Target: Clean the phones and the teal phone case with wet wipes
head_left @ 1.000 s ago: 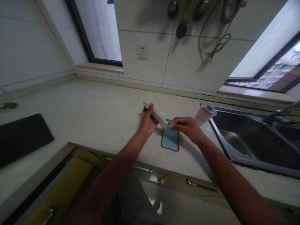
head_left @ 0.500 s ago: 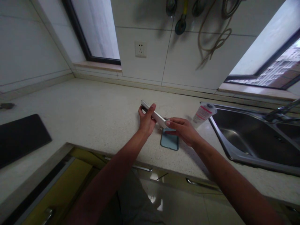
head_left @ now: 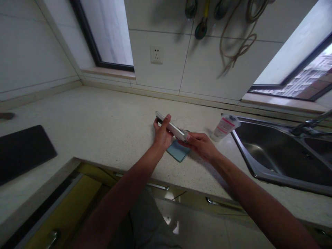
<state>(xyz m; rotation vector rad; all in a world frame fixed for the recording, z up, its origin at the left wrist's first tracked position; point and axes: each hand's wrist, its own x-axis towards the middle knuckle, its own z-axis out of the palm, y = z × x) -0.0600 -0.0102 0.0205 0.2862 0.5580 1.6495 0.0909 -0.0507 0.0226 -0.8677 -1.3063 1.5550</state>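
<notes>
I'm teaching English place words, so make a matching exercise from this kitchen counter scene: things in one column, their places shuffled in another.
Things:
1. Slim silver phone
2. Light blue rectangular phone case
3. White tube with pink label
4. Flat black rectangular pad

Places:
A. Lying flat beneath the held phone
B. At the far left of the speckled cream counter
C. Gripped in the left hand
D. Beside the stainless steel sink

Pairs: 1-C, 2-A, 3-D, 4-B

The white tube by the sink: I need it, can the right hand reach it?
Probably yes: only countertop lies between the white tube and the right hand, whose fingers would have to leave the slim silver device.
</notes>
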